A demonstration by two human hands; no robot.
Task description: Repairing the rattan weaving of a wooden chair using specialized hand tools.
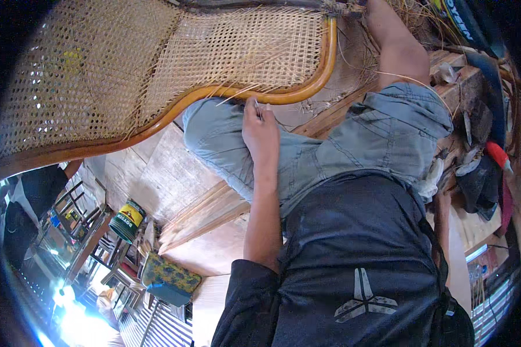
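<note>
Cane weave (231, 49) fills a curved wooden frame (309, 94), which lies across the upper left, its lower rim passing over the person's left thigh (214, 124). Loose strands stick out of the weave, some reaching past that rim. The left hand (261, 130) is just below the rim, near its middle dip, fingers curled and thumb drawn close; something slim and pale shows at the fingertips, too small to tell whether it is grasped. The right forearm (441, 220) runs beside the hip, but the right hand is hidden, so its state cannot be told. Near the right thigh lie a whitish bundle (431, 180) and a dark cloth (480, 185). A green can (127, 221) stands well apart, beyond the left edge of the pale boards (176, 168).
</note>
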